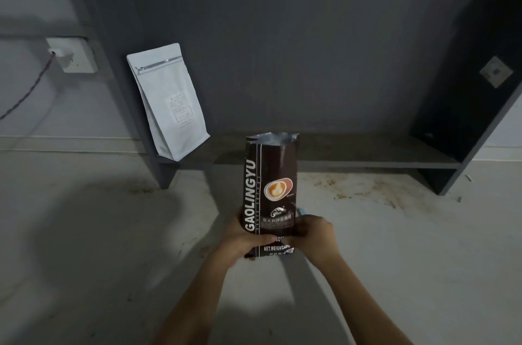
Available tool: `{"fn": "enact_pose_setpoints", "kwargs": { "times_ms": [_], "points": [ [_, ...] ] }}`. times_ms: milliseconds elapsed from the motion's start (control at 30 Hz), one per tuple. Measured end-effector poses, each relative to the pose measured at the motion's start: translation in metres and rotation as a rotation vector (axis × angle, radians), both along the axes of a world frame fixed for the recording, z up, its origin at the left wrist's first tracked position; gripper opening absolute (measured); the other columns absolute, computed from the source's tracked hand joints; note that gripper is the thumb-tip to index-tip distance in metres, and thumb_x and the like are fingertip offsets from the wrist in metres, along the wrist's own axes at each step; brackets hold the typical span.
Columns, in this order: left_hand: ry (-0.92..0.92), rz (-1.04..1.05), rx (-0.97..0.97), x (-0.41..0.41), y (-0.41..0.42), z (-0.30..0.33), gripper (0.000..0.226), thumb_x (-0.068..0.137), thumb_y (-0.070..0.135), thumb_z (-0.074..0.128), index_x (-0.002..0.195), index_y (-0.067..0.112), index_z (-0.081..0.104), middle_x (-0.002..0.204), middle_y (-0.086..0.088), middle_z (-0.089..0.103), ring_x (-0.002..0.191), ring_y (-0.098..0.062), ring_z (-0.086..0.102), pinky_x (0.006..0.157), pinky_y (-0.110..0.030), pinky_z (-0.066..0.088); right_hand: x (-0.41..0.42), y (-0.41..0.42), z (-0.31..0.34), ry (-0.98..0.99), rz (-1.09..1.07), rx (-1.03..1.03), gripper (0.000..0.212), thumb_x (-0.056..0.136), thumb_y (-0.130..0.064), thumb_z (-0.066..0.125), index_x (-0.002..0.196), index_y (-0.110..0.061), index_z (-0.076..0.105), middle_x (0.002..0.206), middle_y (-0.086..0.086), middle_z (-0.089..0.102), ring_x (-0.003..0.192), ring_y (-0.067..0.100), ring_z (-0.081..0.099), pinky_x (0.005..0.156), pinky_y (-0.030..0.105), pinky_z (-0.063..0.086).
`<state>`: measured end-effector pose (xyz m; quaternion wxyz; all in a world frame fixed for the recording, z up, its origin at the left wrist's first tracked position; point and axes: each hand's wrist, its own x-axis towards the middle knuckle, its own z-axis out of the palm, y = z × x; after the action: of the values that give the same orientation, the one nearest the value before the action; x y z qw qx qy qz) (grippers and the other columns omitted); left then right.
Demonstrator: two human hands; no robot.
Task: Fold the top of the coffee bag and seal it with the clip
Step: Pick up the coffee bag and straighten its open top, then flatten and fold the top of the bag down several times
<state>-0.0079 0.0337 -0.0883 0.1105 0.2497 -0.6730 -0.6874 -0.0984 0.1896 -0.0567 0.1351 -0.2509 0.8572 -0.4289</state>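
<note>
A dark brown coffee bag (271,183) with white lettering and a cup picture stands upright in the middle of the view, its silver-lined top open and unfolded. My left hand (240,240) grips its lower left side, thumb across the front. My right hand (313,234) holds the lower right side. A small pale blue thing (301,210) peeks out just above my right hand, behind the bag; it may be the clip, but I cannot tell for sure.
A white zip-top pouch (169,101) leans on the left upright of a dark grey shelf unit (353,163). A wall socket with a plug and cable (70,56) is at the far left. The pale floor (381,194) has brown stains.
</note>
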Motion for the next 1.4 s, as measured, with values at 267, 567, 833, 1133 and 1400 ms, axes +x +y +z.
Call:
{"fn": "enact_pose_setpoints", "kwargs": {
  "times_ms": [267, 567, 833, 1133, 1400],
  "points": [
    [0.005, -0.010, 0.016, 0.002, 0.005, 0.005, 0.100, 0.033, 0.023, 0.095, 0.122, 0.014, 0.050, 0.114, -0.011, 0.069, 0.102, -0.027, 0.067, 0.086, -0.056, 0.054, 0.002, 0.002, -0.025, -0.221, -0.127, -0.187, 0.031, 0.054, 0.001, 0.081, 0.048, -0.017, 0.056, 0.054, 0.003, 0.061, 0.051, 0.017, 0.057, 0.049, 0.020, 0.049],
    [0.067, 0.002, 0.062, 0.001, -0.002, 0.035, 0.083, 0.046, 0.010, 0.088, 0.119, 0.015, 0.051, 0.106, -0.002, 0.070, 0.098, -0.019, 0.067, 0.082, -0.035, 0.055, -0.016, -0.006, 0.014, -0.311, 0.113, -0.408, 0.073, 0.056, -0.012, 0.084, 0.117, -0.017, 0.045, 0.120, 0.001, 0.057, 0.110, 0.015, 0.052, 0.090, 0.032, 0.045],
    [0.131, 0.091, -0.035, -0.001, 0.003, 0.050, 0.056, 0.060, 0.002, 0.082, 0.110, 0.009, 0.060, 0.092, -0.001, 0.073, 0.083, -0.013, 0.071, 0.070, -0.025, 0.056, -0.009, -0.014, 0.028, -0.382, 0.181, -0.540, 0.050, 0.057, -0.007, 0.083, 0.102, -0.017, 0.062, 0.100, 0.008, 0.072, 0.094, 0.025, 0.067, 0.080, 0.039, 0.056],
    [0.182, 0.098, -0.018, 0.002, 0.013, 0.056, 0.030, 0.071, 0.011, 0.074, 0.100, 0.007, 0.066, 0.090, -0.004, 0.074, 0.082, -0.020, 0.071, 0.067, -0.024, 0.057, 0.004, -0.013, 0.035, -0.360, 0.176, -0.636, 0.015, 0.071, 0.000, 0.070, 0.084, -0.008, 0.070, 0.075, 0.001, 0.076, 0.075, 0.022, 0.071, 0.065, 0.028, 0.056],
    [0.333, 0.061, -0.202, 0.004, 0.008, 0.090, 0.012, 0.077, 0.004, 0.068, 0.080, 0.015, 0.068, 0.067, 0.010, 0.075, 0.068, -0.009, 0.071, 0.061, -0.018, 0.056, 0.001, -0.016, 0.060, -0.309, 0.111, -0.716, 0.022, 0.074, 0.002, 0.066, 0.070, -0.019, 0.069, 0.069, 0.002, 0.074, 0.070, 0.023, 0.070, 0.067, 0.034, 0.059]
  ]
}}
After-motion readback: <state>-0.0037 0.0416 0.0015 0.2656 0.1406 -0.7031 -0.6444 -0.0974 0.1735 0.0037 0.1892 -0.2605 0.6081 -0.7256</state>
